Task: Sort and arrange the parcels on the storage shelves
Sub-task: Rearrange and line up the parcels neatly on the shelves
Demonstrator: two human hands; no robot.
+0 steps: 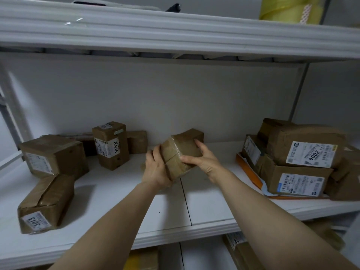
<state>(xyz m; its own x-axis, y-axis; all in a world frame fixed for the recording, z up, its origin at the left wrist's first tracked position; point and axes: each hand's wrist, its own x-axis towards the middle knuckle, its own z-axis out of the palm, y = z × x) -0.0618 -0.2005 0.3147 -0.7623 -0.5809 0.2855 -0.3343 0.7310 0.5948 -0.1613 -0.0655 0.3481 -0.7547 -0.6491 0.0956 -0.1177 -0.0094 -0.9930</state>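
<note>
both hands, the left hand [155, 168] and right hand [202, 160], clasp a taped brown parcel [181, 151] above the middle of the shelf [204, 203]; it looks light, stiff and a bit slippery, best held by its sides.

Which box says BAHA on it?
The tall box standing upright at the back left; BAHA runs down its front label. No other box shows that word.

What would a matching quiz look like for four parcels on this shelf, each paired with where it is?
Column one: 1 BAHA parcel; 2 2004 parcel; 3 3013 parcel; 4 plain parcel.
Column two: A lying front left on shelf; B gripped by left hand and right hand; C upright, back left; D on stack at right.
Pairs: 1-C, 2-D, 3-A, 4-B.
</note>
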